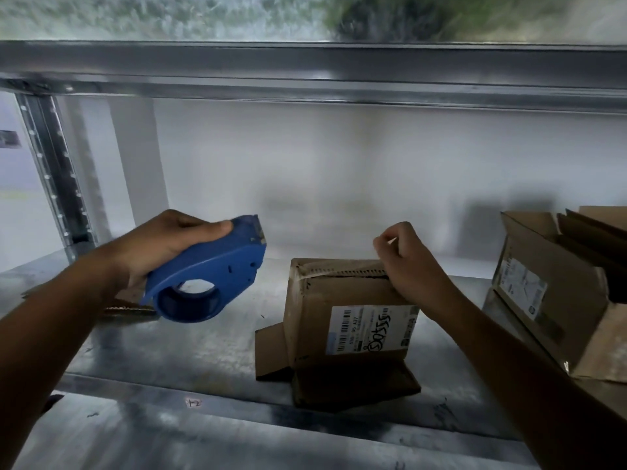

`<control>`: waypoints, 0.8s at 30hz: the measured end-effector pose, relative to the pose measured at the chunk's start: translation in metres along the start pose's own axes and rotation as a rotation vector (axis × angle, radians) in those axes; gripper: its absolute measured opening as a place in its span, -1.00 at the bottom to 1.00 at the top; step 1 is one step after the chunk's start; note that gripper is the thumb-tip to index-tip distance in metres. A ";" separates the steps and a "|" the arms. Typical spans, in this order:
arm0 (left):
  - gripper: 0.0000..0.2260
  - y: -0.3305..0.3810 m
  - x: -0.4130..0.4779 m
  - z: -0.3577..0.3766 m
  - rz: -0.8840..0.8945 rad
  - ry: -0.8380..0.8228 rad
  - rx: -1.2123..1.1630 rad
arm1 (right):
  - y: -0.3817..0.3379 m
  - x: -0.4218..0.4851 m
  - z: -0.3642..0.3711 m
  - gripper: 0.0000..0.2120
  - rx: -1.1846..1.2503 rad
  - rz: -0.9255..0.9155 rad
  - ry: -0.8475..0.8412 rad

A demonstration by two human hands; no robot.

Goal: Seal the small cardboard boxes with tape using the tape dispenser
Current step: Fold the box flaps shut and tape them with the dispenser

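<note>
Small brown labelled box (349, 320) upright, middle of shelf (203, 351) | my blue tape dispenser (210, 269) aloft over shelf's left | open box (549, 283) at shelf's right

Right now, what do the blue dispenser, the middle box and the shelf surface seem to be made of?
Tape dispenser: likely moulded plastic, uniform blue with a soft sheen.
Middle box: brown corrugated cardboard, matte; fluting shows along its top edge.
Shelf surface: probably galvanised steel, grey, mottled, dully reflective.

Your left hand (159, 245) grips the blue tape dispenser (207, 273) above the metal shelf (190, 354). Your right hand (410, 262), fingers curled, rests on the small cardboard box (342, 320), at its top edge.
</note>
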State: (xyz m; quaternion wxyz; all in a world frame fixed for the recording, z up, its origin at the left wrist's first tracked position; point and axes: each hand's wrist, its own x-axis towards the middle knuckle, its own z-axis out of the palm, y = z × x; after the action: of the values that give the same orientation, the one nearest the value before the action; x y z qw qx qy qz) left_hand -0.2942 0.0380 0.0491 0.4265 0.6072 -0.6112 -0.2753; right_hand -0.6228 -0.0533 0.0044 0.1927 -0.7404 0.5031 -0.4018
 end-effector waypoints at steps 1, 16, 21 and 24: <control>-0.44 0.001 0.000 -0.002 0.001 0.006 -0.016 | 0.001 -0.001 0.002 -0.79 -0.022 0.008 -0.012; -0.30 0.016 0.000 -0.019 0.079 0.040 -0.107 | 0.003 0.000 0.013 -0.76 -0.210 -0.037 0.046; -0.55 0.027 -0.002 -0.022 0.084 0.058 0.006 | 0.001 0.002 0.019 -0.80 -0.191 -0.076 0.105; -0.49 0.024 -0.005 -0.019 0.058 0.026 0.078 | -0.002 0.002 0.016 -0.81 0.020 -0.024 0.183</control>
State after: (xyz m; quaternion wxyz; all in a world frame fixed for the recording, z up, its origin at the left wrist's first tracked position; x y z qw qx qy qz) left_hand -0.2907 0.0489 0.0784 0.4181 0.6089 -0.6332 -0.2312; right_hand -0.6088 -0.0559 -0.0033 0.1485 -0.7048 0.5055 -0.4750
